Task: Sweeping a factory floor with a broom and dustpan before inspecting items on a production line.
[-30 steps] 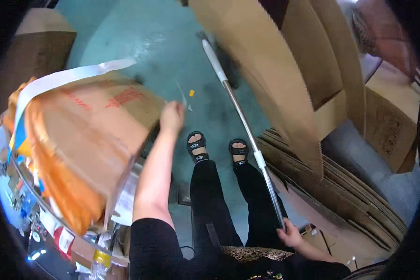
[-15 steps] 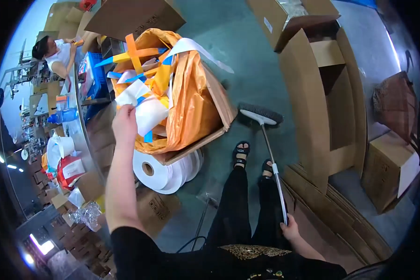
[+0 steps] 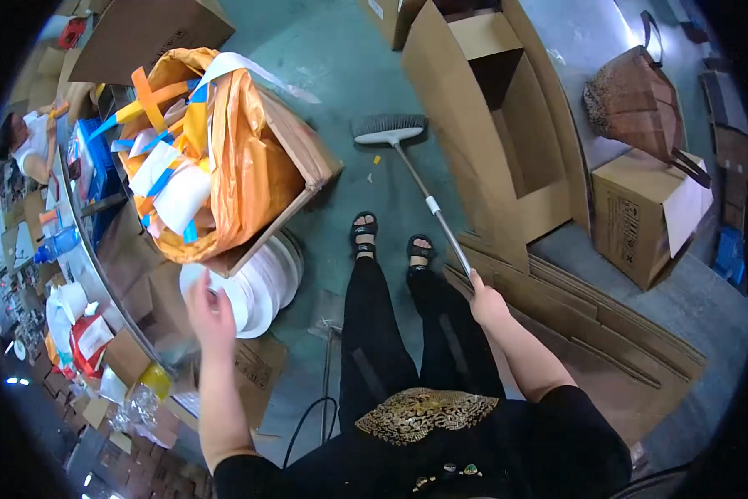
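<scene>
My right hand (image 3: pixel 487 301) is wrapped round the metal handle of a broom (image 3: pixel 390 133), whose grey bristle head rests on the floor ahead of my feet. My left hand (image 3: pixel 211 312) hangs in the air, a little smeared by motion, with fingers apart and nothing in it. Just beyond that hand is a cardboard box lined with an orange plastic bag (image 3: pixel 245 175). White paper scraps (image 3: pixel 182 195) and strips of orange, yellow and blue fill the bag. Large white reels (image 3: pixel 253 291) stand beside the box, partly behind my left hand.
Tall open cartons (image 3: pixel 490 125) stand on the right, with flattened cardboard (image 3: pixel 598 341) nearer me. Farther right, a brown bag (image 3: pixel 636 104) sits on a closed carton (image 3: pixel 640 216). A long-handled dustpan (image 3: pixel 328 316) is by my left foot. A co-worker (image 3: pixel 31 145) is at the far-left table.
My left hand has let go of the white scraps in the orange bag and drawn back toward me. The broom has moved with my right hand, and small yellow scraps now show near its head.
</scene>
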